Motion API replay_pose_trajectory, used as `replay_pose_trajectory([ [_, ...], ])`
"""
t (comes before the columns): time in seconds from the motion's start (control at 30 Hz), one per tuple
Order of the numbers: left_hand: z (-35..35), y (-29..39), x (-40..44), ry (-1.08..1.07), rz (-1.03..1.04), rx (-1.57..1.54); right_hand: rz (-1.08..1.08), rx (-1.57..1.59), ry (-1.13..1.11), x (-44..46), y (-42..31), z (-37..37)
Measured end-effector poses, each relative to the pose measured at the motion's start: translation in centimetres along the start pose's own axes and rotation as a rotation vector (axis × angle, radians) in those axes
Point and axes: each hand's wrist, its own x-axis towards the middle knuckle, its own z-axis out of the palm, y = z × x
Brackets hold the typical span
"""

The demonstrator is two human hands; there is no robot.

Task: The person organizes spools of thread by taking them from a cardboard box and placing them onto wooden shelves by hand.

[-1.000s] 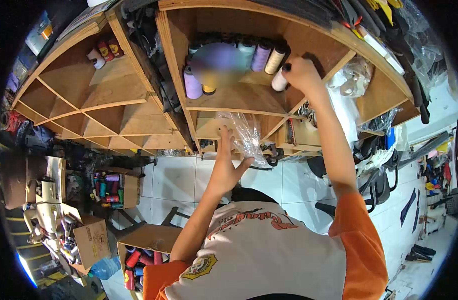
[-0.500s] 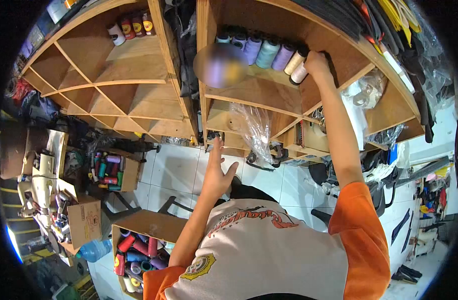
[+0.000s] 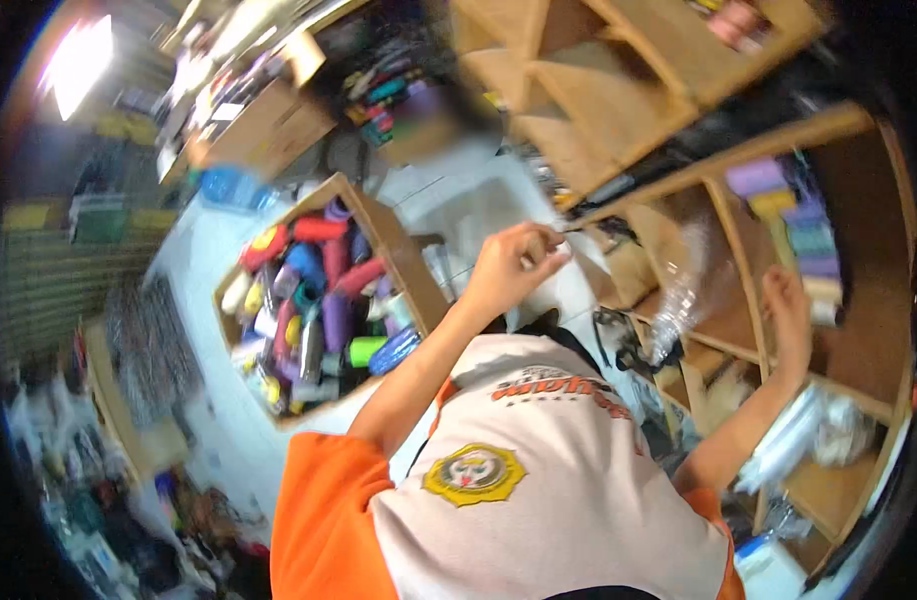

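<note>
My left hand (image 3: 519, 262) is raised above the floor, right of the cardboard box (image 3: 407, 258). Its fingers curl loosely, with a gap between them and the thumb, and no object shows in it. The box holds many thread spools (image 3: 337, 322) in red, blue, purple, green and white, lying jumbled. My right hand (image 3: 787, 302) is in front of the wooden shelf (image 3: 736, 270), slightly blurred, its fingers loosely bent with nothing visible in them. Just beyond it, a row of thread spools (image 3: 811, 238) in purple, teal, yellow and pale shades stands in a compartment.
Clear plastic bags (image 3: 679, 305) hang at the shelf, and more plastic (image 3: 809, 430) fills a lower compartment. Another shelf unit (image 3: 599, 95) stands farther back. A blue water bottle (image 3: 234, 188) lies behind the box, near a second carton of spools (image 3: 424, 135).
The view has swung left toward the box of spools. My right hand has come away from the pale spool at the row's end. My left hand's fingers have curled in.
</note>
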Motion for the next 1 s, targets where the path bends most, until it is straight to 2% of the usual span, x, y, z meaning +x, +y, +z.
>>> replay_pose_trajectory([
  [0.07,-3.4,-0.6,-2.2,0.206,-0.186,-0.204,-0.002,0.239,-0.427,0.0,1.0,7.4],
  [0.1,-5.1,-0.7,-3.4,0.37,-0.164,-0.177,0.061,0.167,-0.567,0.0,1.1,11.2],
  [0.17,-8.6,-0.8,-5.1,0.629,-0.207,-0.059,-0.009,0.06,-0.84,-0.1,1.5,17.8],
  [0.23,-12.5,-3.6,-8.1,0.847,-0.326,0.027,-0.036,0.141,-1.033,-1.2,0.9,22.2],
  [0.27,-14.4,-3.8,-9.4,0.882,-0.352,0.416,-0.08,0.118,-1.077,-1.6,-0.2,23.4],
  [0.3,-15.7,-5.5,-11.3,0.891,-0.375,0.548,-0.122,0.093,-1.118,-1.8,-1.3,24.5],
  [0.33,-16.8,-6.9,-13.1,0.771,-0.498,0.811,-0.162,0.07,-1.154,-1.9,-2.1,25.3],
  [0.4,-17.3,-8.5,-15.3,0.668,-0.602,0.961,-0.242,-0.028,-1.138,-1.4,-4.2,26.1],
  [0.5,-16.9,-10.3,-15.6,0.447,-0.424,1.167,-0.297,-0.089,-1.075,-1.2,-6.3,26.7],
  [0.6,-16.7,-13.0,-14.5,0.263,-0.348,1.38,-0.353,-0.113,-1.046,-1.3,-7.4,27.3],
  [0.63,-16.9,-13.7,-14.3,0.128,-0.429,1.39,-0.36,-0.117,-1.052,-1.5,-7.6,27.5],
  [0.73,-17.3,-13.4,-14.2,0.15,-0.358,1.434,-0.365,-0.111,-1.075,-2.1,-8.0,28.4],
  [0.87,-15.9,-6.5,-15.5,0.433,-0.319,1.198,-0.385,0.076,-1.132,-4.4,-8.7,31.4],
  [0.9,-15.3,-4.9,-15.9,0.448,-0.328,1.105,-0.488,0.179,-1.078,-5.3,-9.4,31.9],
  [1.0,-13.2,-1.6,-16.2,0.444,-0.331,0.891,-0.206,0.405,-1.213,-7.3,-13.0,32.3],
])
